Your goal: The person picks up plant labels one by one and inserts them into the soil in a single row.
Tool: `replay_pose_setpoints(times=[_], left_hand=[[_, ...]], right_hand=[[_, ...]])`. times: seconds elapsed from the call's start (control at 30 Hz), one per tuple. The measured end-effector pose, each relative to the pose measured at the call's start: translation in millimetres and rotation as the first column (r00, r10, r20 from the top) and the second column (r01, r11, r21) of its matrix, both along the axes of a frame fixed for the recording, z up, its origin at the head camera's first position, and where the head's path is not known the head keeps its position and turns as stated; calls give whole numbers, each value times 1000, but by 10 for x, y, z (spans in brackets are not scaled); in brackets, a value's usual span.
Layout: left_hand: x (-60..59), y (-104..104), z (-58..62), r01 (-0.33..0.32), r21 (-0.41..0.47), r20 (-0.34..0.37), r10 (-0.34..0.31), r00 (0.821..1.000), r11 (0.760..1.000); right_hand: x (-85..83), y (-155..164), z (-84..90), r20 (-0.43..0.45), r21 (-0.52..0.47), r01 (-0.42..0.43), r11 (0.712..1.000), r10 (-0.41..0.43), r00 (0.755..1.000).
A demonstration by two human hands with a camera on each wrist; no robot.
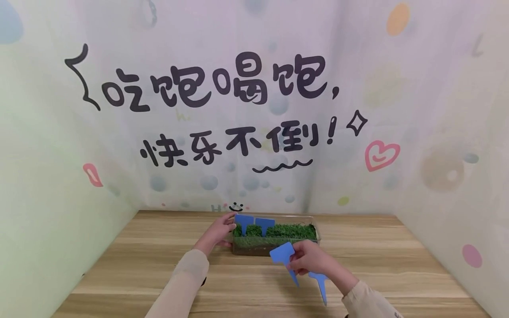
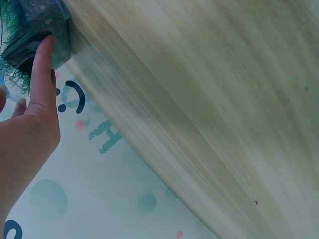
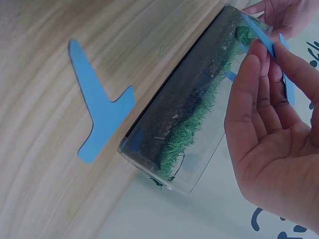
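A clear planter box (image 1: 276, 251) with soil and green grass stands near the back of the table. Two blue T-shaped plant labels, one (image 1: 244, 220) by its left end and another (image 1: 264, 224) beside it, stand upright in the grass. My left hand (image 1: 216, 232) holds the box's left end, with a finger along the end wall in the left wrist view. In front of the box, my right hand (image 1: 310, 258) pinches a blue plant label (image 1: 282, 252) between thumb and fingers, its pointed stem slanting down. A further plant label (image 3: 102, 109) lies flat on the table beside the box.
The wooden table (image 1: 159, 265) reaches back to a printed curtain (image 1: 238, 185) with black lettering, close behind the box. More pale curtain rises at the left and right sides. The lying label is partly under my right wrist in the head view.
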State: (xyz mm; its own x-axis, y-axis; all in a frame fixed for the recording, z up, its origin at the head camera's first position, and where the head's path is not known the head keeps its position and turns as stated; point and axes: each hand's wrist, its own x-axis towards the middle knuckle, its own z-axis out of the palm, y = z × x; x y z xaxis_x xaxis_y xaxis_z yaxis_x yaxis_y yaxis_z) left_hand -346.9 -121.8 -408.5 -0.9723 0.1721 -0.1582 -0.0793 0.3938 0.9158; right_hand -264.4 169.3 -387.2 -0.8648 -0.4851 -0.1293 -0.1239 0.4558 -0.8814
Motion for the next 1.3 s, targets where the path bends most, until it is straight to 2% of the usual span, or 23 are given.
replay_pose_setpoints(times=[0.23,0.43,0.77,1.3], left_hand=[[-8,-1,-2,3,2,3,-3,1000,1000],[-4,5,3,6,2,0,-6,1000,1000],[-16,15,-6,0,-2,-8,0,1000,1000],[-24,5,-23,1,8,9,-1,1000,1000]], right_hand=[[8,-8,50,-19,-1,8,1000,-8,1000],[9,-10,107,-72,-10,12,1000,-12,997],[-48,1,128,-122,-19,39,999,-41,992],[-106,-45,244,-160,-21,79,997,-81,984]])
